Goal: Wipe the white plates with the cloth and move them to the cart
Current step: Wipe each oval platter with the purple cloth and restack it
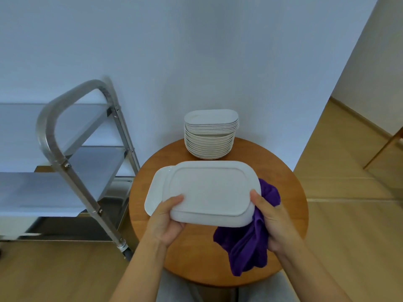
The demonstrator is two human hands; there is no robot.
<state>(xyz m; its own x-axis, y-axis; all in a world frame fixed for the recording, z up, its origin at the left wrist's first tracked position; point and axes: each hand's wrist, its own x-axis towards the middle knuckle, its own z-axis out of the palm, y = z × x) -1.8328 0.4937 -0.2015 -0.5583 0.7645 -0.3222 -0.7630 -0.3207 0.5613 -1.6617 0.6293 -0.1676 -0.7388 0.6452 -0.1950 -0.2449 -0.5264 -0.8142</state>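
To the left of our hands stands the tall stainless-steel cart (65, 153) with flat shelves, on the wooden floor (349, 214). Below our hands lies the round brown wooden desk (290, 184), and beyond them, at its far edge, sits the tall stack of white plates (210, 134). Between our hands we hold a white rounded-rectangular plate (209, 192) upside down above the desk, with a second white plate (156, 190) showing just under it on the left. Our left hand (166, 223) grips the plate's near left edge, thumb on top. Our right hand (272, 221) pinches the right edge and also holds the crumpled purple cloth (248, 243), which hangs below the plate.
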